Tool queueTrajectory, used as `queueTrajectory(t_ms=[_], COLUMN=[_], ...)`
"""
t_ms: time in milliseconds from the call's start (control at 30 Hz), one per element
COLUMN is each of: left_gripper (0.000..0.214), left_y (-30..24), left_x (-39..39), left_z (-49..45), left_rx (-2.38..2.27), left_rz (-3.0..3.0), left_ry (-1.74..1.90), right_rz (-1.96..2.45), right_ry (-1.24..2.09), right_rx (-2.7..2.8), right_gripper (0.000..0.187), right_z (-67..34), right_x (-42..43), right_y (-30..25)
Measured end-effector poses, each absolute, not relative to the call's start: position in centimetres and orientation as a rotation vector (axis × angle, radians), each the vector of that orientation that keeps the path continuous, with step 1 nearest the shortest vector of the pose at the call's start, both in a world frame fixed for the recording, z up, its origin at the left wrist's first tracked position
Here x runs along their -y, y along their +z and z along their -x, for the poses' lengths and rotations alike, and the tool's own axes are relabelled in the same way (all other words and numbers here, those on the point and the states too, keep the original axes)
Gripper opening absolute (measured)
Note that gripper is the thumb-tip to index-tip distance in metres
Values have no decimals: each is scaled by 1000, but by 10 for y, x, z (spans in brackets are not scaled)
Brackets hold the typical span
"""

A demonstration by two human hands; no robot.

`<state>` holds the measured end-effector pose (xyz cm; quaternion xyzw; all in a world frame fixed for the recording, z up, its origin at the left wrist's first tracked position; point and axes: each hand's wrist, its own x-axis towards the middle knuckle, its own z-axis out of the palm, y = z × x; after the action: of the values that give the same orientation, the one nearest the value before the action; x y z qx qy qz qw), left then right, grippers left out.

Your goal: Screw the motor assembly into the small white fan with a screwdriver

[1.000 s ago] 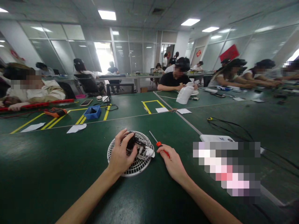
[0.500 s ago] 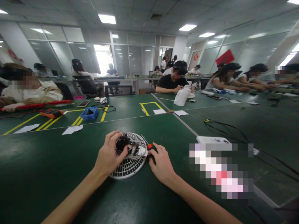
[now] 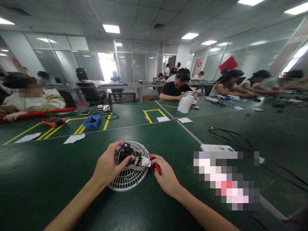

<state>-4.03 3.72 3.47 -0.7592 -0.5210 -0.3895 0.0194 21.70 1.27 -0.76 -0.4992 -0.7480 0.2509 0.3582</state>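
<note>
My left hand (image 3: 108, 165) is closed around a small fan's motor assembly (image 3: 127, 154), its thumb across the near side and its fingers behind. The assembly has a dark motor, wires and a white end piece (image 3: 145, 161). Beneath it lies a round white fan grille (image 3: 128, 182), flat on the table. My right hand (image 3: 166, 175) is closed on a screwdriver with a red and black handle (image 3: 158, 168), beside the white end piece. I cannot make out the screwdriver's shaft or whether its tip touches the assembly.
On the green table (image 3: 91, 205) are a blue tray (image 3: 92, 122), an orange multimeter (image 3: 53, 122), paper slips (image 3: 74, 138) and a white power bank-like box (image 3: 216, 148). Black cables (image 3: 233, 131) lie at right. Across the table, a person (image 3: 174, 88) handles a white part (image 3: 185, 103).
My right hand has turned the screwdriver, so more of its red handle shows and its shaft is no longer visible. The left hand keeps its hold on the motor assembly. The camera has tilted slightly up.
</note>
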Motion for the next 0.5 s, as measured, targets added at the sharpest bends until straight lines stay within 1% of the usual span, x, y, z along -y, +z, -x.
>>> queueTrajectory(t_ms=[300,500], left_gripper=[64,71], left_y=[42,46], left_x=[-31,-22], left_z=[64,118], left_rx=[1787,2066], left_rz=[2325,2107], left_ry=[-1168,-1223], right_rz=[1256,1245], right_ry=[655,673], right_rx=[1914,1914], right_gripper=[36,34], right_z=[-218,-219], right_x=[-11,-10], right_y=[-9,-11])
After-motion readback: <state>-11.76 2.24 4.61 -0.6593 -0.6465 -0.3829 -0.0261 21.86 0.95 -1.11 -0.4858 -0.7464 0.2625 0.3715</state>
